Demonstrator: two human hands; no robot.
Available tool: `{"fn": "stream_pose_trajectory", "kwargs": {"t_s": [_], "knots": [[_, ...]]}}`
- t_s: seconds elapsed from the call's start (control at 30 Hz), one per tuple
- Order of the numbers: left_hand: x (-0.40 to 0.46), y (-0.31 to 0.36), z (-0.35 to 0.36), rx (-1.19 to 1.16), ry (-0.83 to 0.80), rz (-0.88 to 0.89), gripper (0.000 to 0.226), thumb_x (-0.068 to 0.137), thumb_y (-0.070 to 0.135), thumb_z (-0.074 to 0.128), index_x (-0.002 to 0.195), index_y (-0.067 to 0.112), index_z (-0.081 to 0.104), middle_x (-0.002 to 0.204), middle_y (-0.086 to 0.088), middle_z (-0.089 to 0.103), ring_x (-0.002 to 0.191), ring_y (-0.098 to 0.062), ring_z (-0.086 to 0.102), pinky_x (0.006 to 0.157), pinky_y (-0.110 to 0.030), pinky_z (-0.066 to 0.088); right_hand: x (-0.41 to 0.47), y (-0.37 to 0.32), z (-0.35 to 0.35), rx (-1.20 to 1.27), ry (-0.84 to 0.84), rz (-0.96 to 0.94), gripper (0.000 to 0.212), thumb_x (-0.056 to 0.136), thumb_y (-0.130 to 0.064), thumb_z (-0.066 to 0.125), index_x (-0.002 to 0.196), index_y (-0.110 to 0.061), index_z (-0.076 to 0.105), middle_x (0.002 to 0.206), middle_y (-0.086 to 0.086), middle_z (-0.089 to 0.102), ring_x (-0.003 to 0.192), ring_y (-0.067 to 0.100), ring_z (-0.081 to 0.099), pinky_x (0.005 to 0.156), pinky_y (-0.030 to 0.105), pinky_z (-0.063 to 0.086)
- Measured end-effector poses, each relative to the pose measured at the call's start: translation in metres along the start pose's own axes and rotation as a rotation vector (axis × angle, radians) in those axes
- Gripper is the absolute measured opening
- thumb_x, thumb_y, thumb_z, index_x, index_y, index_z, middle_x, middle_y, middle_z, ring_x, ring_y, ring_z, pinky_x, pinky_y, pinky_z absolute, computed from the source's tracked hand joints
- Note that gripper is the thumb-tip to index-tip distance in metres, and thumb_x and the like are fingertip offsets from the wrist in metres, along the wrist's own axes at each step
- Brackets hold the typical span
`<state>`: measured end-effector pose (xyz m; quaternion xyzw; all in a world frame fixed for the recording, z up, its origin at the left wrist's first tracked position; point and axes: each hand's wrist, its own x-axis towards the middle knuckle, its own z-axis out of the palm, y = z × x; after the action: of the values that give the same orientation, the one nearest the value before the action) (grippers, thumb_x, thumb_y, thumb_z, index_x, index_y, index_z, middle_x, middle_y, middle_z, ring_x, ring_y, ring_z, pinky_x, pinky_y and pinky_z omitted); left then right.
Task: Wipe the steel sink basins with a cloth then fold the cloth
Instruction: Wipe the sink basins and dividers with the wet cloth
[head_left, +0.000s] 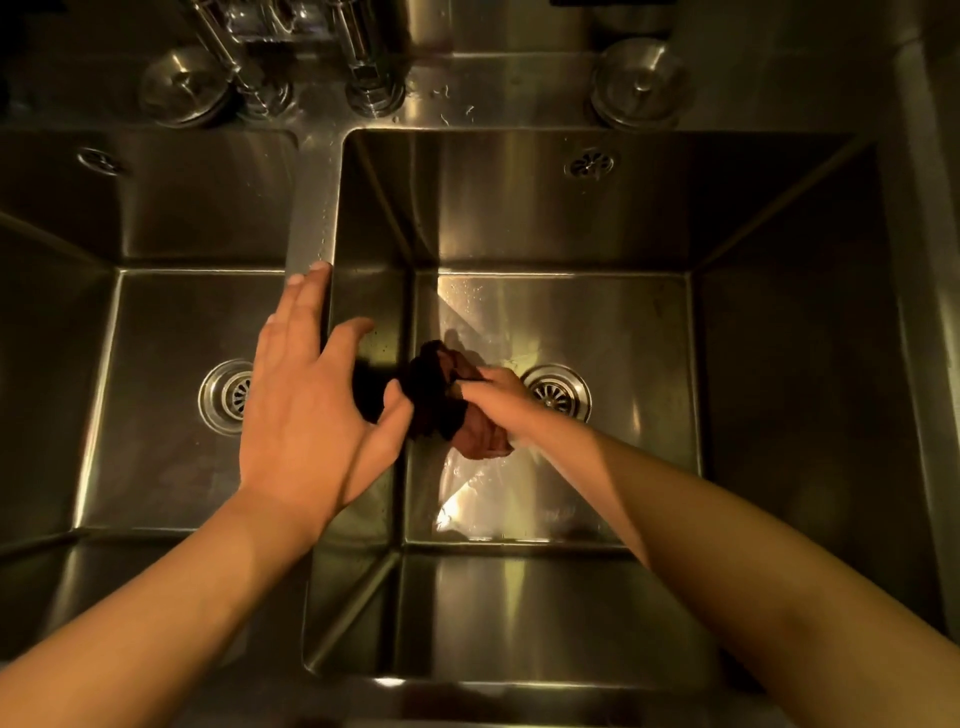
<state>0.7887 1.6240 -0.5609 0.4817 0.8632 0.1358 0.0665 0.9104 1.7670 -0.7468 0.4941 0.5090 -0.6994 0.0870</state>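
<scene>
Down on the right basin (649, 322) floor, cloth (452, 410) in right hand (498, 397), near drain (557, 392).

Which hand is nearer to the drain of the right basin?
Right. The right hand holds the cloth just beside the drain; the left hand is farther, over the divider.

Dark reddish-brown cloth (457, 410); silver-grey steel sink basins (571, 218), amber-tinted light.
</scene>
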Motion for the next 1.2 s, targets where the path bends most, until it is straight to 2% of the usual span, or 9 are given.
{"fn": "stream_pose_trajectory", "kwargs": {"t_s": [0.07, 0.13, 0.23, 0.4, 0.57, 0.67, 0.8, 1.0, 1.2], "knots": [[0.000, -0.001, 0.000, 0.000, -0.005, 0.006, 0.058, 0.084, 0.047, 0.058, 0.131, 0.013, 0.062, 0.170, -0.013, 0.019, 0.159, -0.029, 0.012, 0.125, -0.053, 0.026, 0.008, -0.006, -0.021, -0.211, 0.197, -0.051, 0.029, 0.089, -0.020, 0.066, 0.118, -0.018, 0.069, 0.111, 0.003, 0.069, 0.106, 0.026, 0.067, 0.083, 0.028, 0.054], [-0.001, -0.002, 0.000, -0.002, -0.004, 0.009, 0.057, 0.086, 0.048, 0.058, 0.132, 0.014, 0.061, 0.170, -0.012, 0.019, 0.160, -0.029, 0.012, 0.124, -0.055, 0.028, 0.013, -0.003, -0.044, -0.425, 0.468, -0.134, 0.036, 0.090, -0.020, 0.061, 0.127, -0.021, 0.062, 0.129, 0.001, 0.056, 0.116, 0.025, 0.057, 0.096, 0.034, 0.050], [-0.001, -0.002, 0.000, -0.002, 0.002, 0.008, 0.056, 0.086, 0.047, 0.058, 0.132, 0.015, 0.062, 0.170, -0.011, 0.019, 0.160, -0.028, 0.012, 0.123, -0.056, 0.029, 0.011, 0.004, -0.060, -0.471, 0.611, -0.333, 0.037, 0.092, -0.020, 0.055, 0.129, -0.020, 0.057, 0.132, 0.005, 0.051, 0.120, 0.030, 0.055, 0.100, 0.044, 0.050], [-0.001, 0.000, 0.000, 0.000, -0.007, -0.007, 0.055, 0.084, 0.045, 0.060, 0.129, 0.015, 0.064, 0.170, -0.012, 0.019, 0.159, -0.029, 0.013, 0.122, -0.056, 0.029, 0.007, 0.031, -0.036, -1.108, 0.233, -0.650, 0.074, 0.090, -0.062, 0.047, 0.157, -0.041, 0.022, 0.168, -0.002, 0.012, 0.154, 0.032, 0.012, 0.120, 0.056, 0.017], [0.000, 0.002, -0.002, 0.003, -0.025, -0.012, 0.054, 0.082, 0.043, 0.061, 0.128, 0.014, 0.066, 0.170, -0.013, 0.018, 0.160, -0.030, 0.011, 0.125, -0.054, 0.025, 0.020, 0.053, -0.014, -1.449, 0.095, -0.553, 0.082, 0.091, -0.072, 0.038, 0.161, -0.038, 0.014, 0.171, 0.004, -0.010, 0.154, 0.043, -0.016, 0.120, 0.069, 0.007], [0.001, 0.003, -0.003, 0.004, -0.038, -0.012, 0.054, 0.082, 0.042, 0.060, 0.126, 0.012, 0.066, 0.171, -0.015, 0.017, 0.160, -0.030, 0.010, 0.126, -0.054, 0.023, 0.016, 0.058, 0.000, -1.572, 0.041, -0.634, 0.074, 0.097, -0.061, 0.038, 0.162, -0.036, 0.014, 0.170, 0.010, 0.007, 0.153, 0.050, -0.007, 0.118, 0.069, 0.009], [0.000, 0.001, -0.002, 0.008, -0.043, 0.008, 0.057, 0.082, 0.043, 0.061, 0.130, 0.011, 0.065, 0.171, -0.016, 0.016, 0.160, -0.031, 0.010, 0.125, -0.055, 0.023, -0.003, 0.076, 0.009, -1.658, -0.121, -0.840, 0.055, 0.100, -0.052, 0.042, 0.151, -0.032, 0.044, 0.162, 0.008, 0.036, 0.150, 0.051, 0.017, 0.115, 0.068, 0.020], [0.000, 0.000, -0.003, 0.018, -0.045, 0.015, 0.058, 0.086, 0.046, 0.059, 0.133, 0.012, 0.063, 0.171, -0.015, 0.015, 0.160, -0.030, 0.009, 0.124, -0.057, 0.025, -0.025, 0.111, 0.013, -1.902, -0.569, -1.042, 0.048, 0.105, -0.039, 0.040, 0.153, -0.037, 0.039, 0.164, 0.000, 0.030, 0.151, 0.042, 0.023, 0.114, 0.058, 0.034], [0.000, 0.002, -0.004, 0.010, -0.054, 0.011, 0.058, 0.085, 0.044, 0.060, 0.132, 0.010, 0.064, 0.171, -0.015, 0.015, 0.160, -0.030, 0.008, 0.125, -0.056, 0.023, 0.011, 0.058, -0.008, -1.914, -0.492, -1.175, 0.042, 0.105, -0.039, 0.028, 0.143, -0.036, 0.047, 0.144, -0.004, 0.056, 0.129, 0.025, 0.052, 0.098, 0.041, 0.043]]}}
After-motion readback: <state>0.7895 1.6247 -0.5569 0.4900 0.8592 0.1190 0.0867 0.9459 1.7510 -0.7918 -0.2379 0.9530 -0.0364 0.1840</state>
